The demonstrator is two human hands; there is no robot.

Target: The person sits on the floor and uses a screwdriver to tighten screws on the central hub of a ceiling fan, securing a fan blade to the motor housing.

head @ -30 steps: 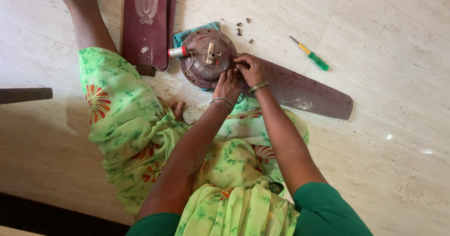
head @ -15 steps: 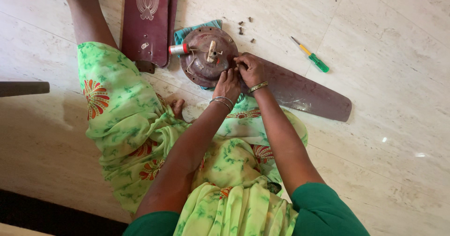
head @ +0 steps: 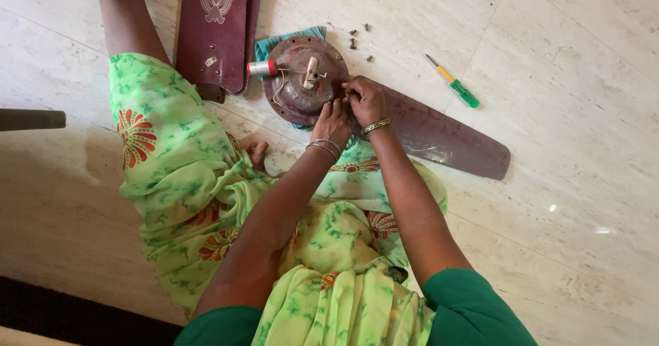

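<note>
A round brown ceiling fan motor (head: 302,78) lies on a teal cloth (head: 271,44) on the marble floor. One dark brown fan blade (head: 439,133) reaches from it to the right. My left hand (head: 332,121) rests on the motor's near rim. My right hand (head: 364,99) pinches something small at the rim where that blade joins; what it holds is hidden by the fingers. A white and red cylinder (head: 262,67) sticks out at the motor's left side.
Two more fan blades (head: 216,27) lie stacked at the top. A green and yellow screwdriver (head: 453,82) lies right of the motor. Several small screws (head: 357,40) are scattered above it. My legs in green patterned cloth (head: 178,160) fill the left and centre.
The view has shifted slightly. Both hands stay at the motor's near rim with small finger movements; the fan has not moved.
</note>
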